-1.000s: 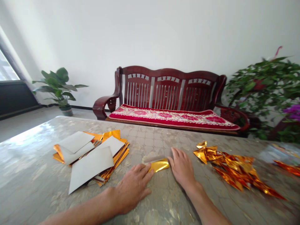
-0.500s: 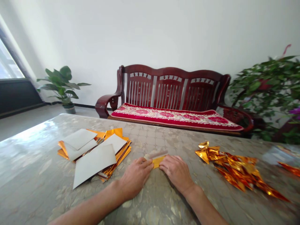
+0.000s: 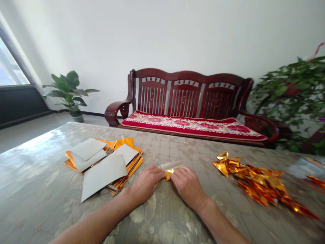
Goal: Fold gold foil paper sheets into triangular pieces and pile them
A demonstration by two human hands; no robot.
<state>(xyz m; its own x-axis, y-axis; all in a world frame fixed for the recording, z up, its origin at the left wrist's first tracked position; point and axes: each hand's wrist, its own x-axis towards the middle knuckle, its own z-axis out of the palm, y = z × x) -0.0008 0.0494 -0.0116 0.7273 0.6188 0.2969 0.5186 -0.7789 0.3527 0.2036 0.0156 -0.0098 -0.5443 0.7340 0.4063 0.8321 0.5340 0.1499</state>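
Between my two hands, low over the table, is a small sheet of gold foil paper (image 3: 169, 174), partly folded, with a pale strip showing along its far side. My left hand (image 3: 146, 183) pinches its left end, fingers pressed together. At the right end, my right hand (image 3: 188, 184) has its fingers closed on the same paper; both thumbs are largely hidden. Left of my hands lies a loose stack of foil paper sheets (image 3: 104, 172), several with the pale back up and gold edges showing. To the right, a heap of folded gold foil pieces (image 3: 261, 181) rests on the table.
The table (image 3: 162, 220) has a glossy patterned cover. Near its right edge lies a clear plastic bag (image 3: 304, 167) beside another foil piece. Beyond the table stand a dark red wooden bench (image 3: 184, 98) with a floral cushion (image 3: 193, 125) and potted plants (image 3: 72, 89) at both sides.
The gold paper now looks shorter and more creased, with a bright glint. My fingers have curled in closer on it. The view has shifted slightly.
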